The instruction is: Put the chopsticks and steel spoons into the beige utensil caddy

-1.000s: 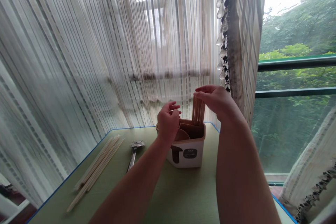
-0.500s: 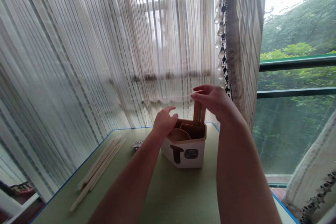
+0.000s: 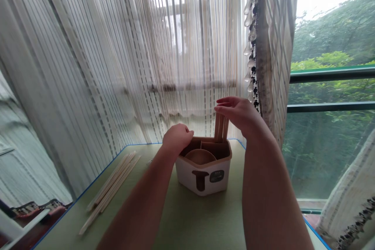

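Left of our one box point(image 3: 186, 174) lies one bundle of pale sticks point(image 3: 120, 183), too overlapped to count. The box has turned, its corner facing us, likely easing access. At its left rim our left hand point(image 3: 176, 138) has curled, grip hidden; behind, our right hand point(image 3: 240, 112) narrows over several upright brown sticks point(image 3: 220, 129), hold unclear.

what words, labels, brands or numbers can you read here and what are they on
Dark label on the front of the white box: pale marks, too small and blurred to read.
Brown shape beside it: looks like a T, but I can't tell if it is meant as a letter.
No readable text on the pale sticks, table or curtains.
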Demonstrator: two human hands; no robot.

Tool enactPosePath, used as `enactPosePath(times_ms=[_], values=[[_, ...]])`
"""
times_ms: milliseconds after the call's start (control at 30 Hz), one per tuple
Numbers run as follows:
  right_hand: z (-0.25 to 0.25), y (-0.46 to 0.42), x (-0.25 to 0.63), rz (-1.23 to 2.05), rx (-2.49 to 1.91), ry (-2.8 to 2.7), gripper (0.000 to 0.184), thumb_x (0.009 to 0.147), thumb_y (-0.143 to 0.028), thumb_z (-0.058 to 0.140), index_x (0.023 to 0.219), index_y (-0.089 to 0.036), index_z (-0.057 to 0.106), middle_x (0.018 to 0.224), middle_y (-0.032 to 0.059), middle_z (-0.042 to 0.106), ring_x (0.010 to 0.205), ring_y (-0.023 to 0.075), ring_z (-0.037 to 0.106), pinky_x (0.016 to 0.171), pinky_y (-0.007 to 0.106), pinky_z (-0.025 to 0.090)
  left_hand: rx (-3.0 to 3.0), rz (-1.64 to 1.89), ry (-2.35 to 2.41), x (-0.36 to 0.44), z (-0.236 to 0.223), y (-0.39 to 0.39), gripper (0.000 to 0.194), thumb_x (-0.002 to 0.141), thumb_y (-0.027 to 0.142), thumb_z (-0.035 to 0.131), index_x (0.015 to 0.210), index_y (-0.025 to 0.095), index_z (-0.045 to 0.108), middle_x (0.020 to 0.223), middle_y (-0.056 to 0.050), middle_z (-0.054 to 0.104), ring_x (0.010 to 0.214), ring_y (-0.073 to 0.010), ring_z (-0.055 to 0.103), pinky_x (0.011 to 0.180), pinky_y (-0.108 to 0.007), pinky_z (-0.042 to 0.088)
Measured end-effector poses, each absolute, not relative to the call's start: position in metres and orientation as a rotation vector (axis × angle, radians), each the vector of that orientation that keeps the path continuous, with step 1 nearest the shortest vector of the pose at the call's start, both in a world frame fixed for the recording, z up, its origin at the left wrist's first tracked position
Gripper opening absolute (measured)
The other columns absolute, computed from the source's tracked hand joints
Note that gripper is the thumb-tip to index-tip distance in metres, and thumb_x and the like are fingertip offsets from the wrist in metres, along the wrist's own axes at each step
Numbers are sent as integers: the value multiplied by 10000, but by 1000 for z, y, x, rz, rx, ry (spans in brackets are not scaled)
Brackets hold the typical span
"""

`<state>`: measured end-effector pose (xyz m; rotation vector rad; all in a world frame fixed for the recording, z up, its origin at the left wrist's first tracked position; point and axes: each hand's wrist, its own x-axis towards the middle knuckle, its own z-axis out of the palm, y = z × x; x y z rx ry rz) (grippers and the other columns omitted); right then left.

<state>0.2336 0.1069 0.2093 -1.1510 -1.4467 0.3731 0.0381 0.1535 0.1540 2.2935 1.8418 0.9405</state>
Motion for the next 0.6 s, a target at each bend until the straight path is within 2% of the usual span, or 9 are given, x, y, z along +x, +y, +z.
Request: enactPosePath(times_ms=[133, 267, 400, 600], values=[[210, 108, 231, 369, -1113, -1440, 309, 660, -359, 698, 918, -190, 676, 858, 77, 702, 732, 185, 650, 639, 316, 513, 2218, 961, 1785, 28, 163, 150, 325, 710, 467, 547, 548, 198, 631, 521, -44, 588, 523, -175, 528, 558, -286, 369], [212, 105, 228, 332, -1082, -1474, 333, 677, -391, 682, 946, -196, 668, 896, 78, 696, 801, 203, 653, 692, 341, 522, 2116, 1233, 1734, 18, 176, 139, 305, 721, 462, 555, 675, 185, 674, 633, -52, 661, 597, -179, 579, 567, -279, 389], [215, 99, 227, 148, -1076, -1469, 347, 698, -404, 658, 981, -202, 664, 996, 83, 675, 939, 236, 626, 791, 391, 507, 2043, 1559, 1639, 1, 196, 109, 316, 750, 457, 550, 788, 176, 688, 751, -55, 699, 678, -175, 620, 616, -274, 429], [230, 63, 196, -65, -973, -1383, 353, 732, -339, 635, 1067, -227, 626, 1028, 74, 665, 991, 245, 610, 824, 414, 501, 1878, 1703, 1557, -53, 199, 74, 318, 763, 436, 539, 834, 165, 691, 791, -54, 709, 711, -166, 638, 655, -272, 464]])
